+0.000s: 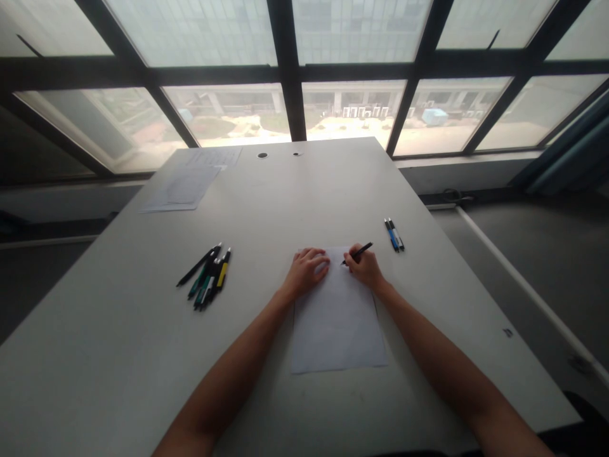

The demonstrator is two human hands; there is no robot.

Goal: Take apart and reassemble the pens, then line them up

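White sheet of paper [337, 317] lies at frame centre, apparently still blank. It is pinned at its top edge by the left hand [306, 270]; a black pen [358, 252] is gripped in the right hand [365, 266], tip at the upper edge.

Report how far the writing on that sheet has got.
Done: the sheet of paper lies flat on the table, the left hand pinning its top edge. In hand: the right hand holds a black pen, tip at the sheet's top. Left: almost everything; the page below looks blank. Any marks under the tip are too small to tell.
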